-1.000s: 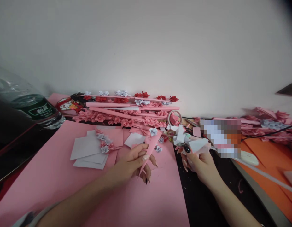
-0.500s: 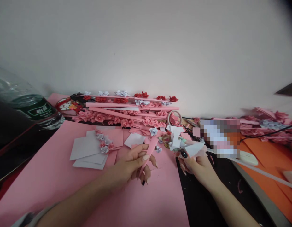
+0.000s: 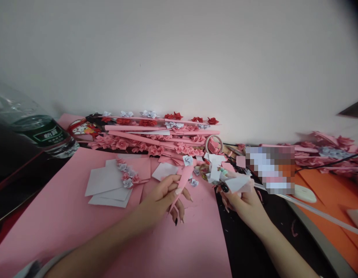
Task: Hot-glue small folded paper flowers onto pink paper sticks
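My left hand [image 3: 164, 195] pinches a narrow pink paper strip [image 3: 183, 181] between thumb and forefinger; its other fingers hang loosely below. At the strip's top end sits a white paper flower [image 3: 188, 160], and another small white paper flower [image 3: 194, 182] shows just right of the strip. My right hand [image 3: 239, 197] is closed round what looks like a glue gun [image 3: 222, 175], partly covered by white paper scraps. Its front end points left, close to the strip and apart from it. A long translucent rod [image 3: 318, 213] runs from behind my right hand towards the right edge.
White paper sheets [image 3: 105, 181] and a cluster of small paper flowers lie on the large pink sheet [image 3: 80, 231]. Pink rolls and paper flowers [image 3: 150, 148] line the wall, beside a tape roll [image 3: 214, 144]. A bottle [image 3: 45, 131] stands left; orange sheets [image 3: 326, 197] lie right.
My left hand and the strip have shifted very slightly. The glue gun in my right hand has tilted or dropped a little; both holds are the same.
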A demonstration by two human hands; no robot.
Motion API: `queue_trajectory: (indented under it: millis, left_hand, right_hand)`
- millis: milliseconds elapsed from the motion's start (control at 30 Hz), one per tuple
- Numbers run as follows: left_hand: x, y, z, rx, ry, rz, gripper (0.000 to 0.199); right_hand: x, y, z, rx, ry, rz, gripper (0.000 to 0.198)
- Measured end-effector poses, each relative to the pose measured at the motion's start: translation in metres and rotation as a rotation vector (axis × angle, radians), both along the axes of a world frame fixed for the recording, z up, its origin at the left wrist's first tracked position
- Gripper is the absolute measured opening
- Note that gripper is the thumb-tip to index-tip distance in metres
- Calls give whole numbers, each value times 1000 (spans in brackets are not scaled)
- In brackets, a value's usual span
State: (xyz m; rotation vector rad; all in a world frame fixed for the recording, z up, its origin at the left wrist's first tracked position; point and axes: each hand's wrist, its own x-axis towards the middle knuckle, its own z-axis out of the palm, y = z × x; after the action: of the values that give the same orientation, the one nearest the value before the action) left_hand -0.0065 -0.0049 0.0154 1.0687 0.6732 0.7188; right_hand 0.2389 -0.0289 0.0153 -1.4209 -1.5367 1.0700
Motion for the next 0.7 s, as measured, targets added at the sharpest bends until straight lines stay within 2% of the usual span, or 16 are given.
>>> queue_trajectory:
  millis: [333,700]
  left_hand:
    - [0,-1,-1,22,28,1,21]
    - [0,-1,1,16,44,0,20]
  right_hand:
    - [-3,2,4,67,-52,14,22]
    - [-1,1,2,40,-75,-19,22]
